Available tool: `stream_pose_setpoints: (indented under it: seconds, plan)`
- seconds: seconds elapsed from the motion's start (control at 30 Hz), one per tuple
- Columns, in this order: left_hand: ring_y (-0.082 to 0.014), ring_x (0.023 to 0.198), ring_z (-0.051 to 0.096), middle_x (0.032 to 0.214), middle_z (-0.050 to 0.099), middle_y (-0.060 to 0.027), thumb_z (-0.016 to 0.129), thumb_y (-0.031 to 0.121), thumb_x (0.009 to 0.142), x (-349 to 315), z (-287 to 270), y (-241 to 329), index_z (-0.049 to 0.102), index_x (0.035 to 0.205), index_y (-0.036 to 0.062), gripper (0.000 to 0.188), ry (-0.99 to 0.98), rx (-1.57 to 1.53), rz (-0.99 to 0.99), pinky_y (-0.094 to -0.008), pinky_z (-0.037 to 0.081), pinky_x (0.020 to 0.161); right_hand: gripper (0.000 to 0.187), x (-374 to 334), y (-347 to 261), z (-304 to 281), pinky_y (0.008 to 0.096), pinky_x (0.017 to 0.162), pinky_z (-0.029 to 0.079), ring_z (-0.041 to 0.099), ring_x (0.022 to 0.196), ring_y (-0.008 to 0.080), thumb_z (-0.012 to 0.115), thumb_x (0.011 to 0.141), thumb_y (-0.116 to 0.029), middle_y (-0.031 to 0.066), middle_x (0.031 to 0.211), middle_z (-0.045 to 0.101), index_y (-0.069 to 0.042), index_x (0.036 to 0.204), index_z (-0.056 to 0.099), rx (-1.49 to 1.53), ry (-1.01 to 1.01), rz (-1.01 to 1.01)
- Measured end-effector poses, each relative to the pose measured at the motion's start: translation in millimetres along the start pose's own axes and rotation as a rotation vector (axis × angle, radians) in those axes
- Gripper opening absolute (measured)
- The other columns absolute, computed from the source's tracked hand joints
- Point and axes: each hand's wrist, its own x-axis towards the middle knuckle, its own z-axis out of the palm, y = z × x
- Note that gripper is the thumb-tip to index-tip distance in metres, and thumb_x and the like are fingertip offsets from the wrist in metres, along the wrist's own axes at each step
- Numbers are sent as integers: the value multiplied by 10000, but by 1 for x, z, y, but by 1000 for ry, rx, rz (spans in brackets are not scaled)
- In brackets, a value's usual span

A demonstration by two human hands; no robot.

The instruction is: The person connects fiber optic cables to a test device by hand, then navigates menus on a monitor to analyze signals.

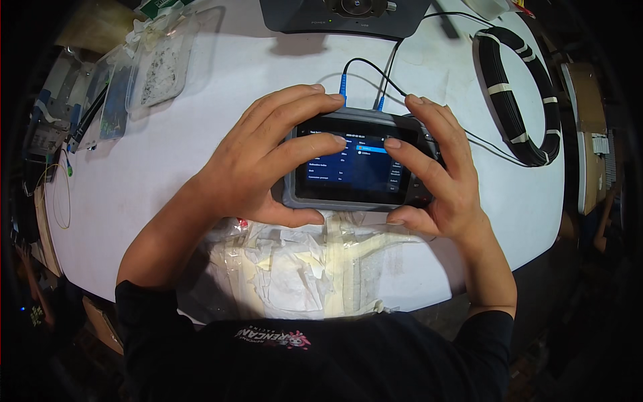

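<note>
Between my two hands is a grey handheld fibre-optic tester (pixel 355 187) with a lit touchscreen showing dark blue menus and one bright blue highlighted row. My left hand (pixel 251 154) grips its left side, thumb at the lower edge, with fingers reaching over the top edge and the screen. On the right side my right hand (pixel 445 167) holds it likewise, its index fingertip over the screen beside the highlighted row. Two blue connectors, a left one (pixel 343 87) and a right one (pixel 381 103), stand in the tester's far edge, with thin black cables leading away.
A dark grey device (pixel 288 21) stands at the far edge of the white table (pixel 248 63). Far right lies a coil of black cable (pixel 497 74) with white ties. A clear plastic tray (pixel 182 79) sits far left. Taped plastic and crumpled paper (pixel 288 275) cover the near edge.
</note>
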Motion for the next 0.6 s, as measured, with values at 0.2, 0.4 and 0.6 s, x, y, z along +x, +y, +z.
stream_pose_setpoints:
  seconds: [0.2, 0.4, 0.6]
  plan:
    - [-472, 1370, 492, 1489, 517, -232, 880, 544, 703, 0, -4, 4, 641, 1324, 131, 783, -24, 31, 6, -564, 430, 1119, 704, -1, -2, 0, 568, 1022, 454, 543, 1270, 480, 702, 862, -652, 279, 1466, 521, -84, 1278, 707, -10, -7, -5]
    - [-465, 1372, 496, 1490, 521, -226, 884, 537, 697, -2, 0, 4, 597, 1362, 118, 837, -11, 14, -22, -562, 429, 1120, 692, -2, -2, 3, 596, 1044, 438, 538, 1290, 476, 699, 853, -667, 271, 1474, 524, -111, 1264, 718, 8, 19, -5]
    - [-467, 1367, 503, 1485, 527, -230, 892, 528, 689, -2, 1, 2, 550, 1393, 112, 886, 13, 5, -1, -563, 429, 1118, 678, -1, -8, -3, 664, 1093, 381, 515, 1333, 478, 693, 825, -705, 237, 1497, 525, -187, 1261, 731, -69, -49, 56]
